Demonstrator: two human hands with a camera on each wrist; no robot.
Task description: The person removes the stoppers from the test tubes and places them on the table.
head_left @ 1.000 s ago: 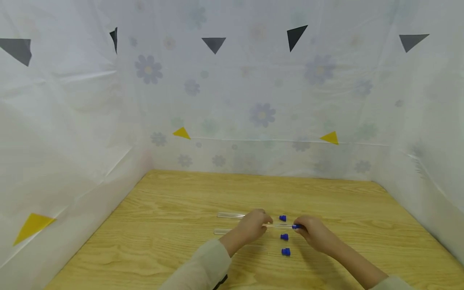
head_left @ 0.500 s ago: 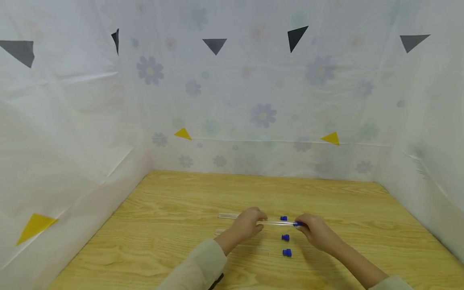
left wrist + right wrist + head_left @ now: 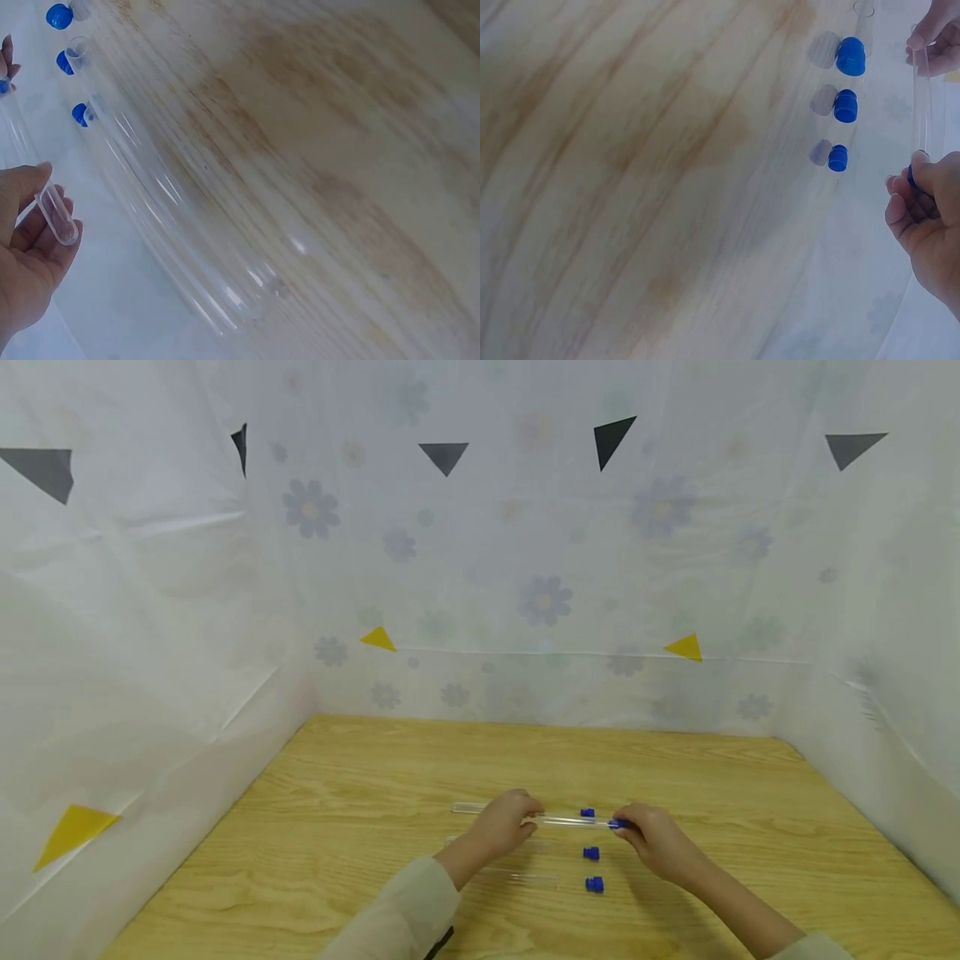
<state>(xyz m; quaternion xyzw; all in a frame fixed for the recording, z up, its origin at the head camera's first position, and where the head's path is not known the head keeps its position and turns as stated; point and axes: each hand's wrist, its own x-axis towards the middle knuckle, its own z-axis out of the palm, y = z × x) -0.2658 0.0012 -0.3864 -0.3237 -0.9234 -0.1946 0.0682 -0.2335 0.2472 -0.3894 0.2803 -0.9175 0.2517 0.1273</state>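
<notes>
Level above the table, a clear test tube point(image 3: 573, 822) spans both hands. My left hand point(image 3: 508, 823) pinches it toward its rounded end point(image 3: 63, 225) between thumb and fingers, as the left wrist view shows. At the other end, the right hand point(image 3: 658, 842) grips a blue cap point(image 3: 617, 824) at the tube's mouth; fingers partly cover it, so how deep it sits cannot be told. Three more blue caps lie on the table in a column: a far one point(image 3: 587, 812), a middle one point(image 3: 591, 853) and a near one point(image 3: 594, 884).
More clear test tubes lie on the wooden table point(image 3: 360, 777) beneath the left arm: a far tube point(image 3: 467, 808), a near tube point(image 3: 534, 878), and one between them mostly hidden. White flowered sheeting point(image 3: 480, 568) walls the back and both sides.
The left hand has slid left toward the tube's rounded end, so more of the tube shows. Tube and cap have risen slightly. The right hand keeps its hold, and the loose caps stay put.
</notes>
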